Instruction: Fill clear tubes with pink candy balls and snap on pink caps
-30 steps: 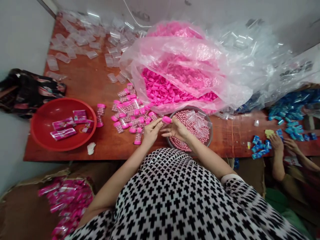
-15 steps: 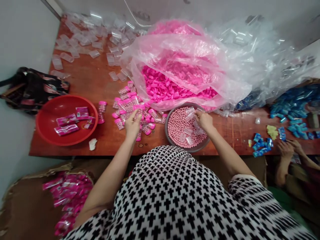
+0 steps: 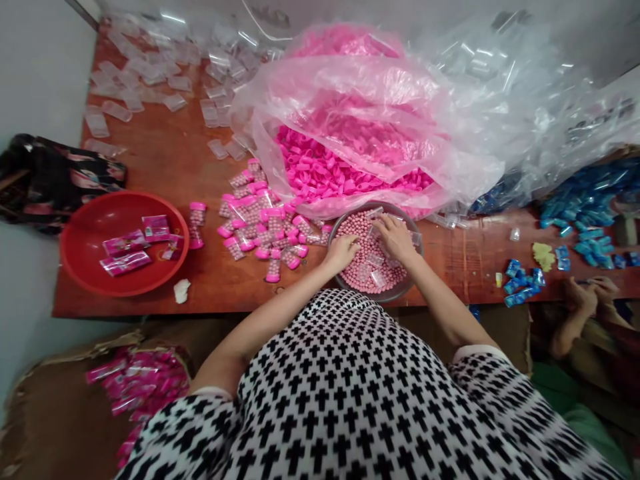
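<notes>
A grey bowl (image 3: 418, 259) of small round pink balls (image 3: 361, 270) stands in front of me, with several clear plastic containers (image 3: 379, 278) lying among the balls. My left hand (image 3: 344, 252) is over the bowl's left side, fingers curled inward; whatever is in them is too small to make out. Inside the bowl, my right hand (image 3: 395, 237) touches the balls and containers from the right, its fingers stretched and apart. Left of the bowl lies a heap of ball-filled little bottles with pink caps (image 3: 273, 230).
Behind the bowl lies a plastic bag of pink caps (image 3: 345, 170). A red basin (image 3: 80, 267) with pink packets is at left, clear containers (image 3: 175, 102) behind it. At right, another person's hands (image 3: 583, 297) work near blue packets (image 3: 523, 283). A box of pink packets (image 3: 135, 380) stands below the table.
My left hand has moved right, from the heap of pink-capped bottles to the bowl. My right hand has shifted slightly left and its fingers have spread. The view has shifted a little.
</notes>
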Demonstrator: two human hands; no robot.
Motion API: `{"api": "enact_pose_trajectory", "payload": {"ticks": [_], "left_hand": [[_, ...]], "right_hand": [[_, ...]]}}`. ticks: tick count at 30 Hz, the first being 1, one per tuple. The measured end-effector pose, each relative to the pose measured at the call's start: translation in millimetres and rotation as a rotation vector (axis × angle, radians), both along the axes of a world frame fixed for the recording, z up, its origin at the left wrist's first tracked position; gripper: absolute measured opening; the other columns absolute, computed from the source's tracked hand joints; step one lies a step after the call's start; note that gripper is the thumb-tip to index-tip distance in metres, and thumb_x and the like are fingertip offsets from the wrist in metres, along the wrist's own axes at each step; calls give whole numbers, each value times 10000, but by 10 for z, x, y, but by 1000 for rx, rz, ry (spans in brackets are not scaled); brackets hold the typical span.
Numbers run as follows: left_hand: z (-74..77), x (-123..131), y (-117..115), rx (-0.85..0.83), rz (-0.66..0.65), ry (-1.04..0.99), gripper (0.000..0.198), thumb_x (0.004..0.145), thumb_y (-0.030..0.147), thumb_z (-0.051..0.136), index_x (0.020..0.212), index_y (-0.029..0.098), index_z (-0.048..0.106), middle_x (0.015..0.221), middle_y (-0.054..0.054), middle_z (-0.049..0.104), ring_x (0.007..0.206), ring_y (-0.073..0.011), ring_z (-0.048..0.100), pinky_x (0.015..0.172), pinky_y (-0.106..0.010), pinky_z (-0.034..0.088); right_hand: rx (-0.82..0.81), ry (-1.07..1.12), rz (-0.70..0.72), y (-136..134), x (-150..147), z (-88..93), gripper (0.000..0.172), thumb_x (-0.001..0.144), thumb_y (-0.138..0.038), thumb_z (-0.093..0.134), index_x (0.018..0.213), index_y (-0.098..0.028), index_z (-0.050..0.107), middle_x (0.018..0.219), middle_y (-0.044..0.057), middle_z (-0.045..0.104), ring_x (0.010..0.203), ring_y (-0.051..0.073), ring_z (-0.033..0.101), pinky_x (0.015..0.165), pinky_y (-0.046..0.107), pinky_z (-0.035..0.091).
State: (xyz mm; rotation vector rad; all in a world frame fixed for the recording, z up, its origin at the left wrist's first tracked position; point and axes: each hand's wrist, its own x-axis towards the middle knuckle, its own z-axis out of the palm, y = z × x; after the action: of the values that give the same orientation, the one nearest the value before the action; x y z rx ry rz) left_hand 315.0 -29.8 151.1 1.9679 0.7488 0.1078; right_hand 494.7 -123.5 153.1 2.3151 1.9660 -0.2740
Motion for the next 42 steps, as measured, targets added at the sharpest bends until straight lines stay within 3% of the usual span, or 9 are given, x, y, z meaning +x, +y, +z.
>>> {"api": "enact_pose_trajectory", "payload": {"ticks": [4,8,18,24,29,32,37,39,42], "left_hand": [[-57,201,-32,51,-24,93,288,835,162,530,1096,111,640,1097,-127,670,1042,-244,607,956,-364,439],[-163,358,-47,32,11,133,335,810,196,597,1124,80,614,1103,-156,650,1054,-255,585,930,-358,440],[-162,187,75,-24,-34,37,185,837,180,522,726,137,663,777,-67,658,814,-181,614,798,-293,470],[-78,158,23,-566,204,22,139,883,193,461,880,143,590,651,3,617,538,-110,621,548,-224,511],[-72,214,19,-699,316,12,188,916,266,437,886,134,567,597,24,586,496,-98,626,506,-188,498],[-47,174,35,-521,228,49,253,915,314,435,865,134,607,593,2,613,540,-124,639,551,-217,502],[36,38,-37,10,-147,182,192,828,289,575,715,172,678,730,-67,691,761,-197,655,738,-284,479],[46,-20,-82,84,-191,222,158,820,272,578,743,187,686,769,-75,699,788,-209,652,751,-294,471],[26,-123,-106,110,-167,178,119,805,232,584,842,193,690,839,-70,705,813,-205,644,761,-289,469]], "right_hand": [[-51,5,277,105,135,-11,311,930,-190,383,1196,-177,543,1281,125,543,1245,277,374,955,415,318],[-52,42,309,195,128,-69,238,923,-253,429,1026,-121,599,1061,161,627,1107,278,484,953,409,317],[16,769,-133,-148,460,-42,372,808,-471,586,993,-154,653,856,52,681,744,180,609,693,273,446],[148,859,-331,-213,540,48,410,710,-515,663,927,-167,655,836,43,673,731,184,589,694,304,462],[163,1100,-451,-173,352,-16,429,711,-557,633,906,-178,582,773,23,632,654,154,574,595,272,467],[172,1025,-425,-191,337,-49,411,776,-494,582,1048,-187,565,885,43,656,732,174,600,644,299,489],[57,391,-221,-142,253,-63,258,867,-231,469,1071,-143,598,1082,153,649,999,270,569,903,429,426],[-34,212,-137,-52,104,-108,241,866,-145,415,997,-97,611,1036,217,645,1026,303,549,913,448,406],[-71,296,-130,119,-178,-241,221,848,-90,401,931,-99,605,1010,230,640,1007,285,556,891,407,416]]}}
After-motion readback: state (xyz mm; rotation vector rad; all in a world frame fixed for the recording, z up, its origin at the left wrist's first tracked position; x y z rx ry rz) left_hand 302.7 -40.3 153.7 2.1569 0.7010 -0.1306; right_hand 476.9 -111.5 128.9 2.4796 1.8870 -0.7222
